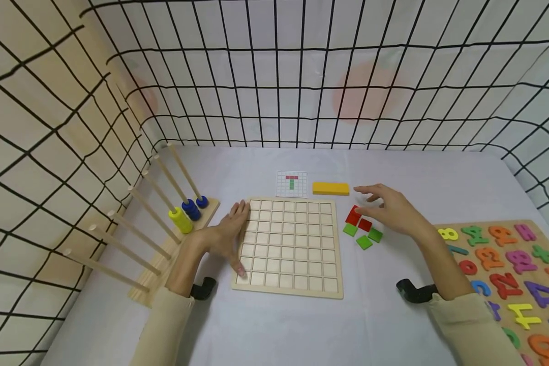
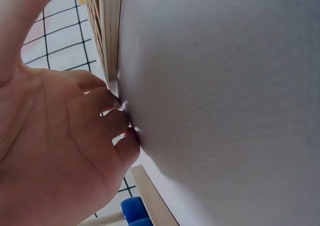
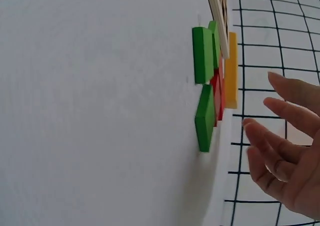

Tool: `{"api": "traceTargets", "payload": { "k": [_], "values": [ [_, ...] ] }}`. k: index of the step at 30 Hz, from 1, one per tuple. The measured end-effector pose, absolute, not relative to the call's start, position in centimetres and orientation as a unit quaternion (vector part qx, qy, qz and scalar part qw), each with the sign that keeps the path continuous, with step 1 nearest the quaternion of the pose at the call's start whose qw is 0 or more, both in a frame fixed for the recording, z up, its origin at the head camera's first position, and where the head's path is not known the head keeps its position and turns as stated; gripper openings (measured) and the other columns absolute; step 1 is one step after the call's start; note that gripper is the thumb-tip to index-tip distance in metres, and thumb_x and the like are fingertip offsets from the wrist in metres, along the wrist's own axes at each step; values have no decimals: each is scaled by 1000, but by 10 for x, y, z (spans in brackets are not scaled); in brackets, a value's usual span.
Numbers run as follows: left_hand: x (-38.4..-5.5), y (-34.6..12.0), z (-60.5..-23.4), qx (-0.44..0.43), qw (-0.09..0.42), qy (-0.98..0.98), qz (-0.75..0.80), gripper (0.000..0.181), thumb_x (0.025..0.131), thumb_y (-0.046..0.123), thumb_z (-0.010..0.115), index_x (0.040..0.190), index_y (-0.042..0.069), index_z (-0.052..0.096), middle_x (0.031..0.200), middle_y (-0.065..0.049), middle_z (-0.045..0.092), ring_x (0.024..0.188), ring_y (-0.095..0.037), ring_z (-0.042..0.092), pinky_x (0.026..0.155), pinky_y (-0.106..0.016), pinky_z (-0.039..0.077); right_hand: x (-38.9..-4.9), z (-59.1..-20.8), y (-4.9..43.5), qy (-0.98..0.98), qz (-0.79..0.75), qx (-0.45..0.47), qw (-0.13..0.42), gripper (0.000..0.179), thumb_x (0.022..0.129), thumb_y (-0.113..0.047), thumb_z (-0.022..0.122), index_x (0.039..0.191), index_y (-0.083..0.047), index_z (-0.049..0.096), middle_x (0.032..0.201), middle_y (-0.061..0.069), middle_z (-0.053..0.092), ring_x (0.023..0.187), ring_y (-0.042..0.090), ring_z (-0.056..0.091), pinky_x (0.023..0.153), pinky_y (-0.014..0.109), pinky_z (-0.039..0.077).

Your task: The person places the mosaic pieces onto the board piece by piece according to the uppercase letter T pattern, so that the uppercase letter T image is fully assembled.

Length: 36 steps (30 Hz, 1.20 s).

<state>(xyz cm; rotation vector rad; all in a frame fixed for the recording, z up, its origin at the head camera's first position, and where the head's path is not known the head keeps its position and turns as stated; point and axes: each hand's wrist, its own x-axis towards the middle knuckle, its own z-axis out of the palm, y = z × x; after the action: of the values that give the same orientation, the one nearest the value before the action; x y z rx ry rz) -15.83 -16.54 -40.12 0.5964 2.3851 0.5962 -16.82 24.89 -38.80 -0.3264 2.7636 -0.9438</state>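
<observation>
The left hand (image 1: 224,236) lies spread along the grid board (image 1: 293,244), the right hand (image 1: 391,208) spread, empty, near red tiles (image 1: 365,224) and green tiles (image 1: 364,242) right of the board, likely light, stiff, best pinched by opposite edges.

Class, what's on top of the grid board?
Only the left thumb shows on the board, near its lower-left corner. Other squares look bare; anything beneath the thumb is hidden.
</observation>
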Motion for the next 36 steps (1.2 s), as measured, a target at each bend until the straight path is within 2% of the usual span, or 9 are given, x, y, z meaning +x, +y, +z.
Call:
{"api": "traceTargets", "payload": {
  "k": [1,3,5,11,17,24,28,36],
  "values": [
    [-158,-166,-402,225,300,899,226,167,55,38,103,161,1,-20,168,-21,-29,158,-38,-23,131,-59,-3,-170,-389,249,933,-330,-102,105,56,99,-25,70,149,-8,54,142,22,58,121,39,57,88,44,59],
    [-158,-167,-402,228,300,898,229,167,54,37,103,161,1,-20,168,-21,-29,158,-38,-23,130,-59,-3,-173,-392,249,928,-344,-89,111,51,98,-23,71,145,-8,59,135,21,63,110,33,57,76,31,54],
    [-158,-167,-402,229,302,897,228,167,54,36,103,161,1,-20,167,-21,-30,158,-38,-23,130,-59,-4,-177,-395,249,924,-353,-77,123,47,97,-21,72,141,-8,62,129,21,66,100,29,56,70,25,48],
    [-159,-165,-401,232,308,897,214,167,54,33,103,161,1,-21,167,-21,-30,158,-37,-24,131,-57,-3,-184,-402,254,913,-372,-63,159,44,94,-12,71,138,-6,65,116,19,63,87,24,54,66,23,47],
    [-158,-164,-399,230,307,902,200,165,55,31,103,161,0,-19,168,-22,-28,158,-38,-23,132,-57,0,-188,-405,258,906,-380,-66,174,44,91,-2,68,135,-4,67,115,21,63,86,24,53,64,23,48],
    [-157,-163,-399,232,302,905,190,163,57,32,103,162,0,-18,168,-23,-27,158,-40,-23,131,-58,1,-192,-408,264,897,-391,-73,191,44,89,-2,69,133,-5,69,115,19,63,85,22,52,67,23,47],
    [-156,-162,-398,234,299,907,183,163,57,34,102,162,-1,-17,168,-24,-27,158,-41,-22,131,-58,2,-195,-408,266,896,-391,-78,195,40,88,-2,71,128,-4,71,104,15,62,81,20,51,65,22,44],
    [-155,-161,-397,232,301,907,181,163,57,34,102,162,-1,-18,167,-25,-28,158,-41,-23,132,-58,1,-201,-411,270,897,-382,-72,212,37,89,-7,77,125,-3,72,82,2,50,79,17,47,64,24,38]
  ]
}}
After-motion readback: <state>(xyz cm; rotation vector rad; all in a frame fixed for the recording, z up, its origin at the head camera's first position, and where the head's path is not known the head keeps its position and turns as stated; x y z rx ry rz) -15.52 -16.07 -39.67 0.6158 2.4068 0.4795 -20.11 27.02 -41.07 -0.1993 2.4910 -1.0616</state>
